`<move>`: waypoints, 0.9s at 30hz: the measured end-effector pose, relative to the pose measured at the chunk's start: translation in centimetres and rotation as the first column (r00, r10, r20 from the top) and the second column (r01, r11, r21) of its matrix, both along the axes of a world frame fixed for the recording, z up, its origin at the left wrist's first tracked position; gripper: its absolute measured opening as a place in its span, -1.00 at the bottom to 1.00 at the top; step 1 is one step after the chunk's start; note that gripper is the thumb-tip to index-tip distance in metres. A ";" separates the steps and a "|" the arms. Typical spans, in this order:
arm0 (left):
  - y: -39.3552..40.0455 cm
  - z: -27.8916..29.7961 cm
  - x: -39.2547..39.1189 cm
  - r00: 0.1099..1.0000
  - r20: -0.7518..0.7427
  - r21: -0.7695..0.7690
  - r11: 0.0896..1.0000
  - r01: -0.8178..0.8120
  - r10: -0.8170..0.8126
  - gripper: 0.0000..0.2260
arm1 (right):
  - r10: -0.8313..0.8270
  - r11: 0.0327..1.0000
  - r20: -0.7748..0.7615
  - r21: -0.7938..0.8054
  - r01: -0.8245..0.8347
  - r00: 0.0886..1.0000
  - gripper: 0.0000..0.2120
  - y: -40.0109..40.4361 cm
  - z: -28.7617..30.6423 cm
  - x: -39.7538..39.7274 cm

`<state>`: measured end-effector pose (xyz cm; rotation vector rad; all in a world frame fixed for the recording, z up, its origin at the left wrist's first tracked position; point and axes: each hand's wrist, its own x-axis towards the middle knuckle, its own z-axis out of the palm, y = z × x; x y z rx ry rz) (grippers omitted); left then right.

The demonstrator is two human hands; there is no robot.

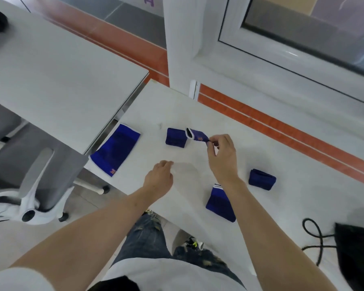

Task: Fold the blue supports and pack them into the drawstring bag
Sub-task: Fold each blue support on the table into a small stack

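Table (198, 114), support (198, 135) between right fingers (211, 141)

We looked from head height steeply down, close over the table (198, 114), facing the window wall (261, 66).

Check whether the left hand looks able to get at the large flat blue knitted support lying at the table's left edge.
Probably yes: the left hand is free, and only bare white table lies between it and the flat blue support.

A white table (177, 106) stands by a white-framed window (282, 49), an office chair (36, 185) beside it.
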<state>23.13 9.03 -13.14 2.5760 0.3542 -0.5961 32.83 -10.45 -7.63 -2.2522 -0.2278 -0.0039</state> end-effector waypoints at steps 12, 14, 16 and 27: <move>16.1 -0.1 1.1 0.994 -0.037 0.294 0.949 0.110 -0.104 -0.64 | -0.360 0.845 -0.390 0.248 0.473 0.848 -0.89 10.8 1.0 -4.4; 18.2 -0.9 1.8 0.989 -0.067 0.346 0.926 0.149 -0.133 -0.53 | -0.387 0.812 -0.433 0.258 0.523 0.814 -0.88 12.4 0.9 -5.0; 19.6 -1.7 2.3 0.974 -0.137 0.348 0.912 0.218 -0.181 -0.37 | -0.421 0.775 -0.458 0.267 0.573 0.783 -0.91 13.7 0.8 -5.6; 23.8 -5.0 -0.7 0.759 -0.208 0.056 0.767 0.639 -0.617 -0.60 | -0.487 0.743 -0.485 0.207 0.637 0.726 -0.96 17.7 0.8 -8.7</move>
